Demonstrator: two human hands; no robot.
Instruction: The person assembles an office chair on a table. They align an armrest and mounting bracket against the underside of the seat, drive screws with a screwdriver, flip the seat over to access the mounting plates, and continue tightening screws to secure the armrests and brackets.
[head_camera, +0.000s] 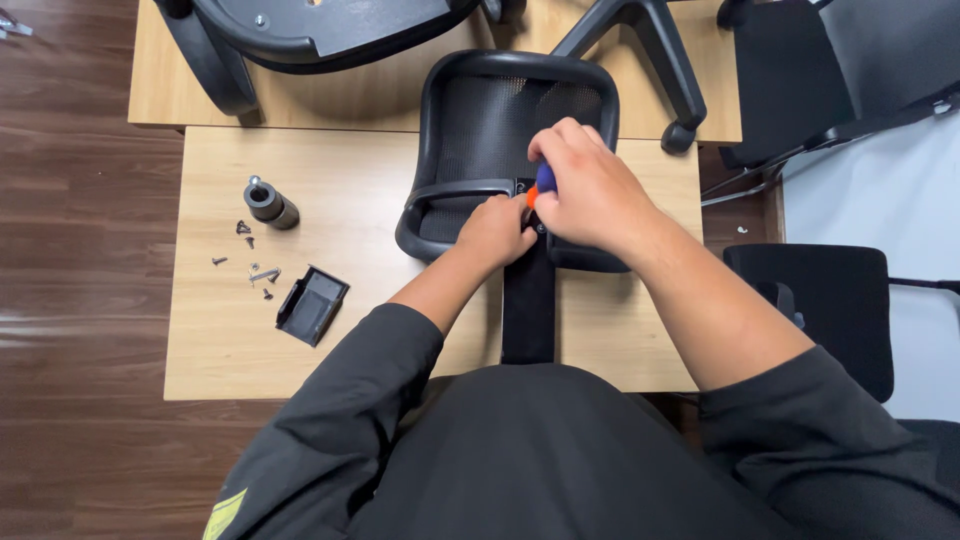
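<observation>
A: Where are your hands right now?

B: Both sit just above the middle of the frame. Your right hand (590, 190) is curled tight around a screwdriver (541, 183) with a blue and orange handle, gripping it from above. Your left hand (493, 230) is loosely closed, fingers pressed to the black bracket (527, 300) right beside the tool's tip; you can't tell whether it pinches anything.

A: And the piece you're working on?

B: The black mesh chair back (500, 120) lies flat on the wooden table (350, 330), its bracket running down toward your body.

A: What else is near you?

B: In the left of the frame: a dark metal cylinder (270, 203), a scatter of screws (255, 265) below it, and a small black plastic cover (313, 305). A chair base (640, 50) lies across the upper edge.
</observation>
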